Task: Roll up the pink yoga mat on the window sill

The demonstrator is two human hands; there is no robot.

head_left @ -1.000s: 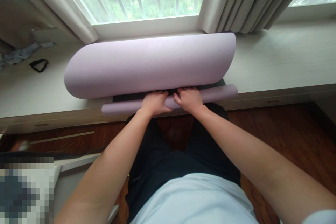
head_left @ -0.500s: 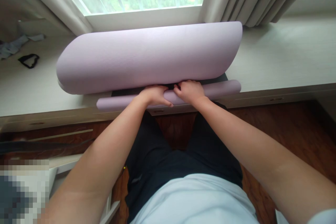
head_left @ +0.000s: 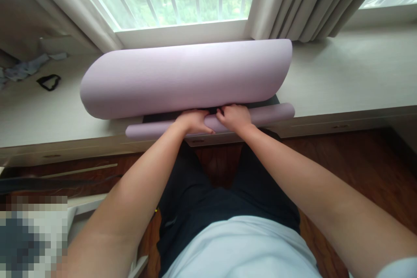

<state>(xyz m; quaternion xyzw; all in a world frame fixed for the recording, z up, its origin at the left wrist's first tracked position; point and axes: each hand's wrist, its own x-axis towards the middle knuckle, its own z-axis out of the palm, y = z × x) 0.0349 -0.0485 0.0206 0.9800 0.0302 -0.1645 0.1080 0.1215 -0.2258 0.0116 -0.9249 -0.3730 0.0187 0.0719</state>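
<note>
A pale purple exercise mat (head_left: 189, 76) lies across the window ledge, with its far part curling over in a wide loop. Its near edge is wound into a thin roll at the front of the ledge, and a strip of dark underside shows between roll and loop. My left hand (head_left: 194, 122) is wrapped over the thin roll left of its middle, thumb stretched along the front. Just to the right, my right hand (head_left: 233, 116) curls over the same roll. The fingertips of both hands are hidden behind it.
The pale ledge (head_left: 342, 74) runs along the window, with drawers below. A black band (head_left: 48, 82) and crumpled grey cloth (head_left: 28, 68) lie at its left. Grey curtains (head_left: 302, 0) hang on both sides. A white chair-like frame (head_left: 86, 206) stands at lower left on the wooden floor.
The view has shifted a little, so the ledge and window sit lower in the picture. Both hands keep their hold on the thin roll, which looks much the same.
</note>
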